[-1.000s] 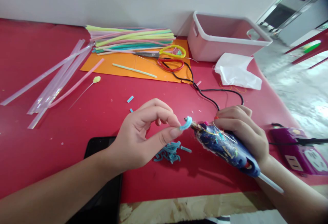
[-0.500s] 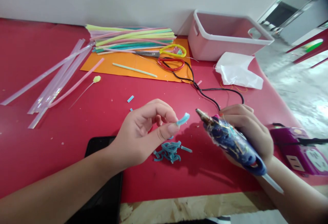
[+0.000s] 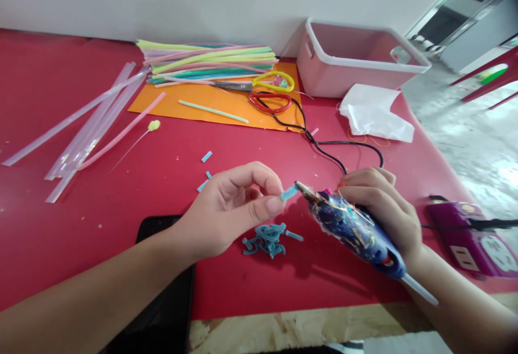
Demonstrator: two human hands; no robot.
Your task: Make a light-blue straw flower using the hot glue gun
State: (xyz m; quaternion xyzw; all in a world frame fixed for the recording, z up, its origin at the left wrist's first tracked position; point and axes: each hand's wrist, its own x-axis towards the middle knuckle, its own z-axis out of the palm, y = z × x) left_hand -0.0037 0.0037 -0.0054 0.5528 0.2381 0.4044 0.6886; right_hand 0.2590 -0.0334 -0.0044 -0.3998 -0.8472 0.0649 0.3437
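Observation:
Between thumb and fingertips, my left hand (image 3: 238, 208) pinches a short light-blue piece of pipe cleaner (image 3: 289, 192). My right hand (image 3: 384, 208) is wrapped round a dark blue glue gun (image 3: 352, 230), smeared with dried glue strands. Its metal nozzle (image 3: 306, 189) points left and meets the free end of the blue piece. A clear glue stick (image 3: 421, 289) sticks out of the gun's back. Below my left hand lies a small heap of curled blue pieces (image 3: 265, 240). A few more short blue pieces (image 3: 206, 156) lie beyond my left hand.
At the back, a bundle of coloured pipe cleaners (image 3: 210, 57) and scissors (image 3: 272, 102) rest on orange paper (image 3: 162, 104). Clear plastic strips (image 3: 93, 116) lie left. A pink bin (image 3: 348, 76), white paper (image 3: 376, 111), black cord (image 3: 335, 142), purple power strip (image 3: 465, 235) and black phone (image 3: 162, 300) surround my hands.
My right hand has brought the glue gun leftward, and its nozzle now meets the tip of the blue piece. My left hand has turned the piece slightly, still pinching it.

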